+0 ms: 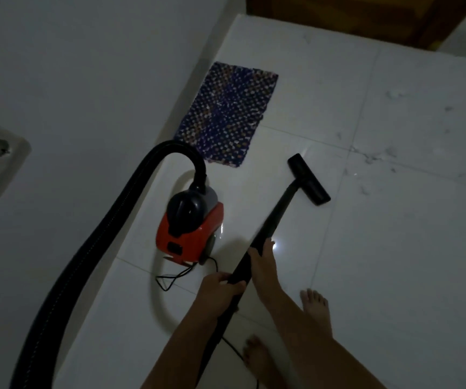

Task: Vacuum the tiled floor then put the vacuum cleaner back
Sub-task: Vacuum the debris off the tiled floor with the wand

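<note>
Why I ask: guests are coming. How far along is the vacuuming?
Nothing looks finished yet. In hand: left hand and right hand grip the wand, floor head on the tiles. Left: specks litter the right-hand tiles, and the vacuum cleaner isn't put away.

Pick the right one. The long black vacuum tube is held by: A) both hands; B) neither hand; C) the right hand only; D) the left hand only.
A: the left hand and the right hand both curl round the long black vacuum tube, the right one nearer the flat black floor nozzle.
</note>
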`<state>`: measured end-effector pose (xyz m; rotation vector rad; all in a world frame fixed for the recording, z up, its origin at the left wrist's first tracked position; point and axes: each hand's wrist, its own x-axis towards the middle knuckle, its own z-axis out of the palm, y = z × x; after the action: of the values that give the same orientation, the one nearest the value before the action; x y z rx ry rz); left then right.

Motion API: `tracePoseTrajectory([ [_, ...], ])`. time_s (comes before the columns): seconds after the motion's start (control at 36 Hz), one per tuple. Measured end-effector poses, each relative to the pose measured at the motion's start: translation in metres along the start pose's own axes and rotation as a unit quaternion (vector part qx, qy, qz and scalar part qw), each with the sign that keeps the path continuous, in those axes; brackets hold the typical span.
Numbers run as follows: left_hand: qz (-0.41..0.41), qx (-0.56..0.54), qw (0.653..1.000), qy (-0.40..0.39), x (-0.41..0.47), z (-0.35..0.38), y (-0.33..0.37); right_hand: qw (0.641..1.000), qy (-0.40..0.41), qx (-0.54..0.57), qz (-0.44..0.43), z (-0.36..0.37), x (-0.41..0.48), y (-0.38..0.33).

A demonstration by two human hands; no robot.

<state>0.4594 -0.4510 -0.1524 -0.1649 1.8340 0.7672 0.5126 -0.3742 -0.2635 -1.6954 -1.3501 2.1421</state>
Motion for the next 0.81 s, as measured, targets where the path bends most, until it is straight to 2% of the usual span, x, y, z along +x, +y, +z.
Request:
tracePoseTrajectory([
  [0.17, 0.010, -0.004, 1.000, -0.023, 0.003, 0.023, -0.011, 0.997, 0.027, 0.074, 0.024, -0.012, 0.008, 0.008],
  [0.28, 0.050, 0.046, 0.997, -0.034, 0.004, 0.035, -0.010, 0.988, 0.028, 0.145, 0.037, -0.024, 0.021, -0.002],
  [0.47, 0.105, 0.110, 0.985, -0.080, 0.003, 0.055, 0.006, 0.997, 0.006, 0.054, 0.052, -0.043, 0.042, -0.029],
  [0.61, 0.068, 0.008, 0.994, -0.088, 0.011, 0.070, 0.031, 0.999, -0.004, 0.022, 0.047, -0.058, 0.062, -0.049],
  [0.69, 0.052, -0.039, 0.995, -0.075, 0.019, 0.080, 0.049, 0.993, -0.024, 0.103, 0.057, -0.069, 0.077, -0.063],
  [0.75, 0.038, -0.071, 0.994, -0.072, 0.023, 0.087, 0.063, 0.974, -0.050, 0.207, 0.076, -0.075, 0.086, -0.074],
  [0.81, 0.029, -0.097, 0.992, -0.075, 0.028, 0.095, 0.080, 0.959, -0.069, 0.262, 0.084, -0.079, 0.095, -0.086],
])
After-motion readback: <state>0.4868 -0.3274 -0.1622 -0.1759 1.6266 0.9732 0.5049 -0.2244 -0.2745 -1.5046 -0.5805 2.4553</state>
